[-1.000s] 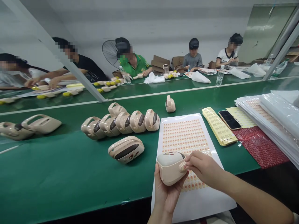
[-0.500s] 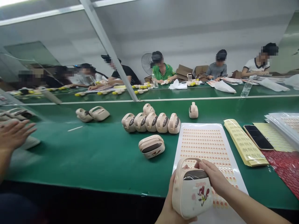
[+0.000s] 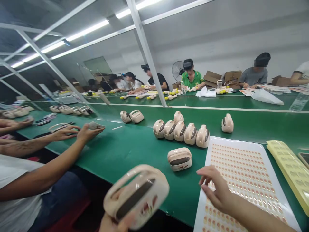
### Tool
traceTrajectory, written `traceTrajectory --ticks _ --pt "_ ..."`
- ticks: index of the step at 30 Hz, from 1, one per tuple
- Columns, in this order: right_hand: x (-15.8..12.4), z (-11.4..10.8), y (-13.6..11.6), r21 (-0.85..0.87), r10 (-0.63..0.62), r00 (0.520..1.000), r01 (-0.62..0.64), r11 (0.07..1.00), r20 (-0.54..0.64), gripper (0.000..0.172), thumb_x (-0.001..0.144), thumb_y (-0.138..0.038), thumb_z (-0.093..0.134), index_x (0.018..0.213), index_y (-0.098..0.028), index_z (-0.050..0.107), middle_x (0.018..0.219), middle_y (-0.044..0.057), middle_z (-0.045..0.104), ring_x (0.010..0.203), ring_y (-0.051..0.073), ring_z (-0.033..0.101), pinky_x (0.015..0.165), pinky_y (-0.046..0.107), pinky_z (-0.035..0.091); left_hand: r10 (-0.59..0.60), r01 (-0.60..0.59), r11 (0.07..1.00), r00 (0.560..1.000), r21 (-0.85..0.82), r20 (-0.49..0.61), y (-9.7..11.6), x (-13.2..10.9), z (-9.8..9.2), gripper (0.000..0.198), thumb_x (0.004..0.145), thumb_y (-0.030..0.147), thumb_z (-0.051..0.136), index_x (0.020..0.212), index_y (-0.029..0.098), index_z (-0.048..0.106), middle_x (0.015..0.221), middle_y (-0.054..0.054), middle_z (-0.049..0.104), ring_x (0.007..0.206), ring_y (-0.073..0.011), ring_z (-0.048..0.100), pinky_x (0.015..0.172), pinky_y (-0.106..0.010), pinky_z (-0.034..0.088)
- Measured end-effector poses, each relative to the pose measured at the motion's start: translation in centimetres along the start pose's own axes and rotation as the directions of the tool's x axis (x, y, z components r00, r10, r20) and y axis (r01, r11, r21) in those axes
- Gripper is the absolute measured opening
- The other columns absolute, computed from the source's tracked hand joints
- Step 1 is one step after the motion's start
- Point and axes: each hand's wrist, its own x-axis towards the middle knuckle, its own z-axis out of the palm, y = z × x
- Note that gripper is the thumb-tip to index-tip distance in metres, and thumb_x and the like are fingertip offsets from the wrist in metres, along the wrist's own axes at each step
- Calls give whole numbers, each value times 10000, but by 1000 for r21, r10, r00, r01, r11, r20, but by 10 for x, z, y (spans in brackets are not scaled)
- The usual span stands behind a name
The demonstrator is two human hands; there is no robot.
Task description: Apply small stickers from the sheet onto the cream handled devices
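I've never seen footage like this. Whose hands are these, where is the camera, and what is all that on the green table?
There is no machine: a person wears a camera on the head, so you look down at their own hands. The left hand holds a beige case with a handle. The right hand is open over a white sticker sheet. On the green table lie a single case and a row of cases behind it. The arms at left belong to a co-worker; more people sit across.

One held case, six clustered cases
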Motion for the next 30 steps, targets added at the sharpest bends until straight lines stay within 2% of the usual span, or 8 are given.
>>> traceTrajectory --ticks 2,4,7,9,12,20,26,30 --pt "-10 -4 33 -130 17 989 -36 991 -144 201 904 -205 381 1084 -223 468 849 45 524 626 123 548 512 233 487 90 -93 996 989 -18 -122 9 50 12 558 435 350 775 934 220 562 889 -44 660 935 -331 625 839 -504 498" --pt "-24 -7 64 -195 185 950 -237 952 -253 147 892 -249 412 997 -216 510 813 39 541 614 133 550 509 247 487 198 -201 979 936 20 -292 8 106 29 596 406 340 770 923 211 502 953 -29 623 974 -292 607 869 -474 485" --pt "-43 -5 90 -111 560 764 -617 779 -321 233 882 -400 417 963 -211 526 730 22 541 552 147 532 453 259 461 185 -162 983 900 91 -395 -12 183 54 569 442 296 771 909 192 462 987 -42 593 977 -268 591 872 -484 474" --pt "-49 -2 95 -29 710 630 -754 656 -316 318 859 -491 414 979 -218 522 700 16 538 525 154 518 409 257 430 177 -126 981 885 145 -431 -31 223 69 544 508 251 772 956 180 471 1002 -47 586 965 -244 584 869 -477 473" --pt "-50 2 91 31 778 548 -812 584 -308 379 820 -561 424 963 -228 536 740 35 583 553 169 546 399 256 427 178 -96 974 886 207 -428 -55 264 86 401 707 247 686 1051 149 504 1050 -66 577 950 -218 575 830 -448 482" --pt "-58 -18 98 -123 794 583 -812 570 -170 345 762 -546 533 889 -243 640 816 65 675 734 221 652 617 266 557 229 -154 949 937 275 -265 -83 317 108 334 825 280 581 1128 155 519 1118 -76 567 982 -214 566 836 -438 474" --pt "-59 -18 94 -135 809 571 -821 555 -144 340 773 -542 529 896 -244 638 845 69 674 853 239 648 696 274 558 209 -149 945 960 291 -188 -85 323 114 320 812 269 598 1102 152 531 1071 -65 584 954 -206 573 829 -430 472" --pt "-58 -2 85 -47 808 545 -834 550 -225 387 797 -576 475 895 -224 602 785 53 635 677 188 620 581 260 532 171 -119 953 971 279 -168 -77 318 116 316 789 236 623 1078 146 534 1040 -57 586 923 -195 575 822 -419 472"
